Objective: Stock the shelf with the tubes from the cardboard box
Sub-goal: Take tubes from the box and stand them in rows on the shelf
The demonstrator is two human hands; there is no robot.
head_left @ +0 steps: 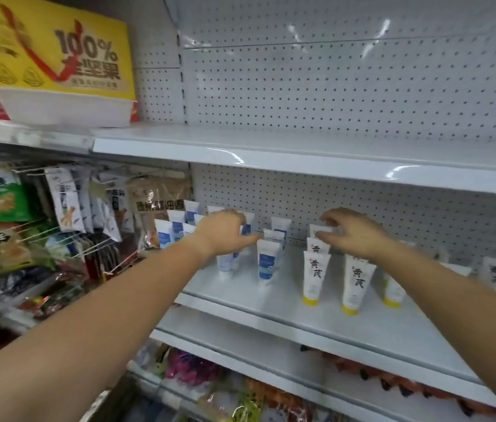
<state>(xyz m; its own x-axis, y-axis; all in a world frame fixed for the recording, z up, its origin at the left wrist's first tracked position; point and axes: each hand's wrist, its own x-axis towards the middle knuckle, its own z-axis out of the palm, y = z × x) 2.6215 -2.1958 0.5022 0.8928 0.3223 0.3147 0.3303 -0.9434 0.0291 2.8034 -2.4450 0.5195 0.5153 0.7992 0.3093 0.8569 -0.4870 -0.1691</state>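
Your left forearm (88,300) stretches over the white shelf (271,303). Your left hand (225,229) sits among the blue-label tubes (266,263) (grip impossible to tell). Your right hand (353,231) pinches the rearmost yellow-capped tube (317,230), standing on that shelf.

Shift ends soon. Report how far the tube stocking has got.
Done: blue-label tubes stand in rows on the left of the shelf, yellow-capped tubes on its right. In hand: the right hand pinches the top of a rear yellow-capped tube; the left hand reaches among the blue ones, grip unclear. Left: the shelf front has bare room, and the cardboard box is out of view, so the remaining count cannot be told.
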